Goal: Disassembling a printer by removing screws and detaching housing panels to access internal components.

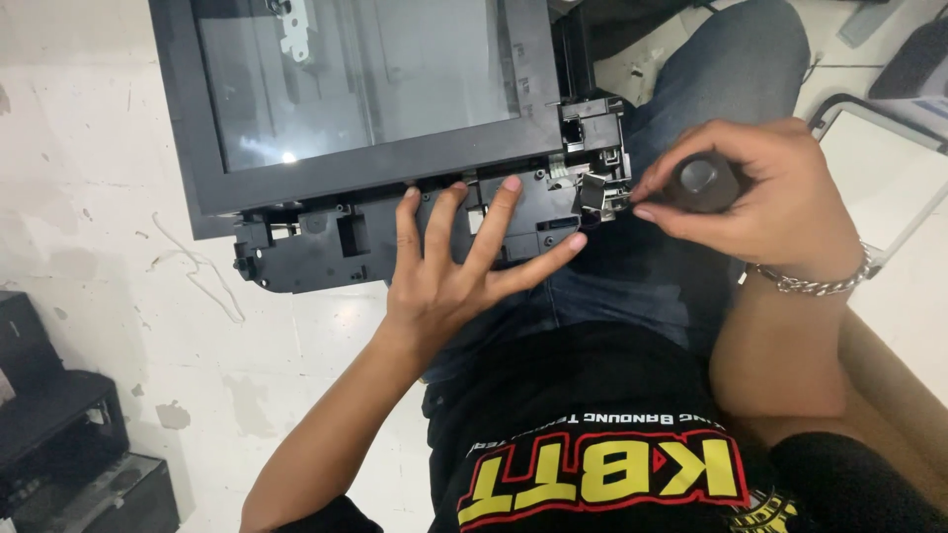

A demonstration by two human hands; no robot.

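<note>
At far left, dark boxes [59, 434] stand on the stained white floor [89, 148], well apart from the work. A thin wire [197, 266] lies loose on the floor just left of the unit.

The scanner unit [355, 99], a black frame around a glass pane, rests partly on the floor and partly against the person's jeans-clad leg [731, 69]. Its long axis runs left to right across the view, slightly tilted, with the right end higher. The glass faces up. Along its near edge a black plastic chassis [326, 242] is exposed, with open slots and screw posts.

The left hand [444, 276] lies flat on that chassis, palm down. Its fingers are spread wide apart, tips pressing on the plastic, the thumb reaching right along the lower edge. It grips nothing; it bears down on the unit.

At the chassis's right end a small metal bracket [592, 190] shows beside a square black housing [591, 126].

The right hand [760, 197] is closed around a screwdriver [703, 181]. Its dark, round handle end faces the camera; the shaft points left toward the bracket, its long axis roughly level. The tip is hidden by the fingertips, so contact cannot be confirmed. A chain bracelet [815, 281] sits on that wrist.

At far right, a light panel [889, 168] with a dark rim lies on the floor.
</note>
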